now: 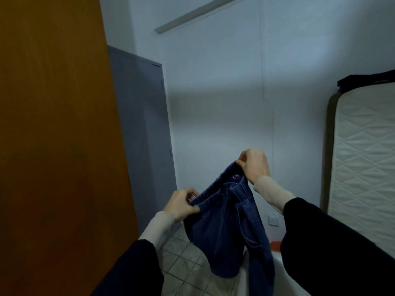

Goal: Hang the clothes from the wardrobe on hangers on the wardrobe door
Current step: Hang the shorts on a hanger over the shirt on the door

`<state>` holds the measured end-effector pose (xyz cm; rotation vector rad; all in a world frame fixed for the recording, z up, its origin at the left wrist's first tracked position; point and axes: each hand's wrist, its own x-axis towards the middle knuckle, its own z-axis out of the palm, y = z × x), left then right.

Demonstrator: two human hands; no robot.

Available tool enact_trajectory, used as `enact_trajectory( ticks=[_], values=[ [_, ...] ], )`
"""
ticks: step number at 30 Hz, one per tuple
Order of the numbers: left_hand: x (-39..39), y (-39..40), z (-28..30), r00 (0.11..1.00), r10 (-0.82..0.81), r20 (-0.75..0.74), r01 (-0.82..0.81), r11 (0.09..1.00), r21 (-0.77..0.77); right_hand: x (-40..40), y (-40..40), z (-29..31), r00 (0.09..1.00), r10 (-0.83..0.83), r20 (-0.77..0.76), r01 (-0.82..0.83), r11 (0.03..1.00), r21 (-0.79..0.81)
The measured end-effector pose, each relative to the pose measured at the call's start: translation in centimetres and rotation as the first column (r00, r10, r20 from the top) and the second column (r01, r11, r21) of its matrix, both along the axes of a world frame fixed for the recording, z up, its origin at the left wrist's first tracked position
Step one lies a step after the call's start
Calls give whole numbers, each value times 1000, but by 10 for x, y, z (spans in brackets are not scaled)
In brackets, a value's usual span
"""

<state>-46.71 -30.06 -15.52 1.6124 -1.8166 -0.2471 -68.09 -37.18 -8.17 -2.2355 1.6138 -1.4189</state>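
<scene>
Left hand (181, 202) pinched tight on the lower-left end of the elastic waistband, right hand (254, 164) clamped on the higher end, centre right of frame. Dark blue denim trousers (226, 227) stretched between them, legs dangling free over the tiled floor (181, 265) at bottom centre. Something thin and pale glinting at the left fingertips, possibly a clip; too small to tell. No hanger clearly in view. Best now: level the waistband, keep it taut, shake out the legs. Brown wardrobe door (57, 135) filling the left of frame, close beside the left hand. Grey cabinet (145, 124) behind, quilted mattress (363, 157) at right edge.
</scene>
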Motion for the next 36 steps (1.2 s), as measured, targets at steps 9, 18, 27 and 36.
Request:
enact_trajectory(
  ticks=[9, 18, 27, 36],
  values=[
    [6, 2, -9, 982, 17, -186, -36, 994, -102, -14, -4, -7, 999, -43, -4, 43, 999, 33],
    [-10, 0, 35, 888, -47, -457, -75, 966, -246, -34, 2, -32, 985, -148, -88, 160, 973, 163],
    [-31, 3, 61, 920, -62, -387, -59, 954, -293, -2, 22, -44, 881, 467, 76, -463, 818, 343],
    [-4, 26, 62, 930, -85, -358, 14, 980, -196, 37, 31, -46, 775, 630, 49, -628, 758, 179]
  ],
)
